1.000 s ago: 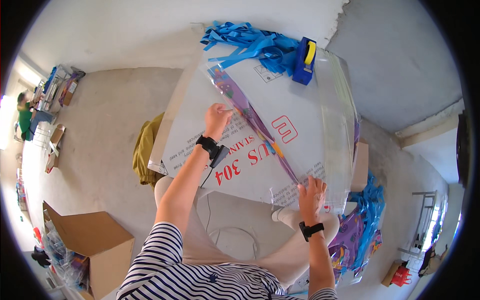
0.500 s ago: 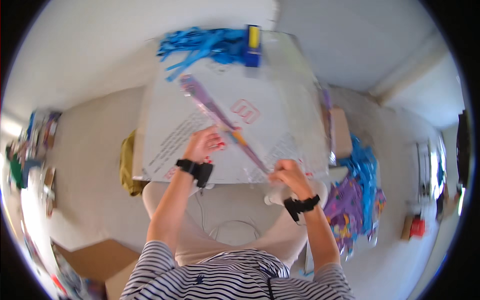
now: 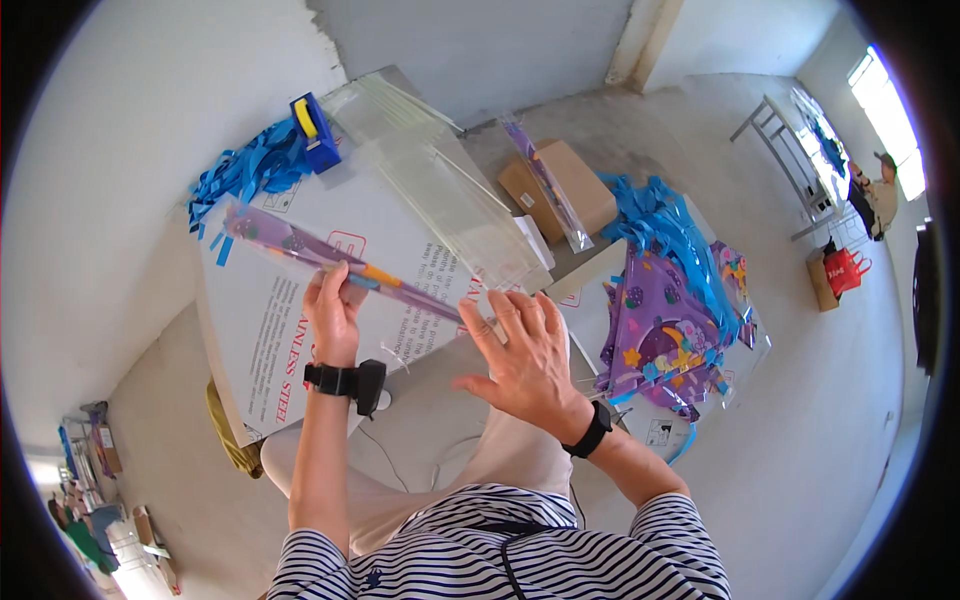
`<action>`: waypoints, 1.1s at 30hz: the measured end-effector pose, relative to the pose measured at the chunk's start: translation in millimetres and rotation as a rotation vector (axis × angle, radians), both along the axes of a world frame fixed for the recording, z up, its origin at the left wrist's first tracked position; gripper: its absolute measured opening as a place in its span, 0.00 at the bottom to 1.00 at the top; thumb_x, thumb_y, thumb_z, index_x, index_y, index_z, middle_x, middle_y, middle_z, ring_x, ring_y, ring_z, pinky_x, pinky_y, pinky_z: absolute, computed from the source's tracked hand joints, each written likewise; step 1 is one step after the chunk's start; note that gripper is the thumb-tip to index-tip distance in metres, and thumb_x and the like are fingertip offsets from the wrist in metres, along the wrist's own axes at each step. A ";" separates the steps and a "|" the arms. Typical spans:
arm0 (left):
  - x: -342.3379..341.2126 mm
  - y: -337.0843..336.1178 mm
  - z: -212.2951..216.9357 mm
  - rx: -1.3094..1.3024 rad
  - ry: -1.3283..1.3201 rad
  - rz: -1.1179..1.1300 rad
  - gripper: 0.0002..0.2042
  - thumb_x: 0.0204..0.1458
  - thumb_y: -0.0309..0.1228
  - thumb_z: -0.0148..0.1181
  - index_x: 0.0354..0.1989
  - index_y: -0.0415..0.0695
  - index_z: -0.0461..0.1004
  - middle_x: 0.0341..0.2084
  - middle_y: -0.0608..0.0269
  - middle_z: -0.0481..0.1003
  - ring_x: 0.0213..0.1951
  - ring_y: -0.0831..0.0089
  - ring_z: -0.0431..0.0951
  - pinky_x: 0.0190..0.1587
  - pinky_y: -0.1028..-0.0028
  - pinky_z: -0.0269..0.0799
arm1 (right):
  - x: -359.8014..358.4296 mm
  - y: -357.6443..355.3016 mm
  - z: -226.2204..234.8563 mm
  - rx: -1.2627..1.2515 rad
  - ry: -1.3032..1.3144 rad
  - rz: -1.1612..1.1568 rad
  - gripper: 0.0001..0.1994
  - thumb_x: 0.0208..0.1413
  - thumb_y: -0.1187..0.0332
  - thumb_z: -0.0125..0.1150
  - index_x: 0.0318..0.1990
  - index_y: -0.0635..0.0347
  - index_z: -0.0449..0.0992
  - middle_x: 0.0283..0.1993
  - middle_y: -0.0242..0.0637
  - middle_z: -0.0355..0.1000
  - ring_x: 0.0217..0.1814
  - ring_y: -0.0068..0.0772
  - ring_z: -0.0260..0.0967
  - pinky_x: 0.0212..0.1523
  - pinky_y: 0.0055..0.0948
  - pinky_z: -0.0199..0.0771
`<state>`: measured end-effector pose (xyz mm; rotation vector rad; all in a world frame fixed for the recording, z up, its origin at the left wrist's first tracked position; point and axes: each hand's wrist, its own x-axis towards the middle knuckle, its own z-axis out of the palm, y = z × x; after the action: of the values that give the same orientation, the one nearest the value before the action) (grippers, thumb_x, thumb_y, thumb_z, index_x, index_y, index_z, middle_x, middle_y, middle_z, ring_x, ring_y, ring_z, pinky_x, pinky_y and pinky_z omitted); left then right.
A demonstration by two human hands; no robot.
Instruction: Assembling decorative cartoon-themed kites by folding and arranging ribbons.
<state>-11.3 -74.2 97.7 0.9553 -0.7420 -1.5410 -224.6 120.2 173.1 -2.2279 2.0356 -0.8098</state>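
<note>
My left hand (image 3: 332, 315) is closed on a long, narrow purple package (image 3: 285, 238) in clear plastic, with berry prints and an orange part at its middle. The package slants across the white box tabletop (image 3: 285, 345), its upper end toward the far left. Beside its lower end is my right hand (image 3: 520, 350), palm down and fingers spread, holding nothing. Whether its fingertips touch the plastic I cannot tell. Dark straps with small devices are on both wrists.
Blue ribbon strips (image 3: 255, 165) and a blue tape dispenser (image 3: 316, 135) lie at the far left. Clear plastic sleeves (image 3: 440, 190) cover the right side. Further right are a similar package (image 3: 545, 180) on a cardboard box (image 3: 580, 185), and purple printed sheets (image 3: 660, 320) with blue strips.
My view has turned to the right. My right hand, fingers bent at the package's lower end before, has opened out. The package now lies at a flatter slant, still in my left hand.
</note>
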 end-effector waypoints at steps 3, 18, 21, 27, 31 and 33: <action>-62.1 6.0 17.0 -0.013 -0.040 -0.046 0.07 0.54 0.28 0.64 0.30 0.46 0.71 0.29 0.67 0.76 0.32 0.76 0.81 0.34 0.74 0.81 | -12.1 5.6 -26.4 -0.004 0.173 -0.149 0.39 0.37 0.64 0.75 0.62 0.55 0.68 0.58 0.44 0.63 0.62 0.47 0.61 0.65 0.57 0.56; -160.3 33.1 15.3 -0.049 0.012 -0.486 0.05 0.57 0.22 0.60 0.40 0.43 0.77 0.35 0.64 0.81 0.37 0.75 0.83 0.40 0.76 0.83 | -150.3 86.3 -49.5 0.255 -1.189 -0.389 0.29 0.57 0.50 0.68 0.50 0.71 0.77 0.43 0.40 0.78 0.47 0.28 0.74 0.48 0.29 0.73; -173.2 47.0 27.1 -0.033 0.032 -0.589 0.07 0.58 0.23 0.59 0.44 0.41 0.77 0.39 0.60 0.81 0.41 0.73 0.83 0.45 0.74 0.82 | -142.7 89.7 -56.9 0.359 -1.461 -0.169 0.26 0.59 0.50 0.64 0.50 0.69 0.78 0.42 0.36 0.77 0.46 0.28 0.74 0.48 0.27 0.73; -184.6 57.6 32.9 -0.048 0.026 -0.634 0.08 0.59 0.24 0.58 0.47 0.39 0.76 0.41 0.58 0.81 0.42 0.73 0.82 0.48 0.75 0.81 | -125.1 105.5 -59.6 0.500 -1.674 0.157 0.18 0.58 0.63 0.66 0.46 0.71 0.78 0.35 0.38 0.78 0.39 0.26 0.77 0.45 0.26 0.77; -182.3 53.6 30.4 -0.045 -0.019 -0.620 0.08 0.59 0.24 0.58 0.46 0.40 0.76 0.41 0.60 0.80 0.41 0.74 0.82 0.48 0.75 0.81 | -120.1 113.8 -67.4 0.483 -1.765 0.173 0.08 0.58 0.73 0.64 0.40 0.71 0.78 0.31 0.38 0.79 0.32 0.26 0.78 0.36 0.25 0.78; -182.1 55.1 28.5 -0.040 -0.021 -0.631 0.07 0.59 0.24 0.58 0.45 0.40 0.76 0.40 0.61 0.80 0.41 0.74 0.82 0.48 0.75 0.81 | -117.2 114.4 -64.9 0.501 -1.738 0.109 0.07 0.57 0.74 0.63 0.39 0.70 0.78 0.29 0.38 0.79 0.30 0.26 0.78 0.35 0.25 0.78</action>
<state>-193.4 -19.1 126.2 0.7398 -1.1575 -2.0466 -341.8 234.6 108.2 -0.6169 0.9441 -1.2557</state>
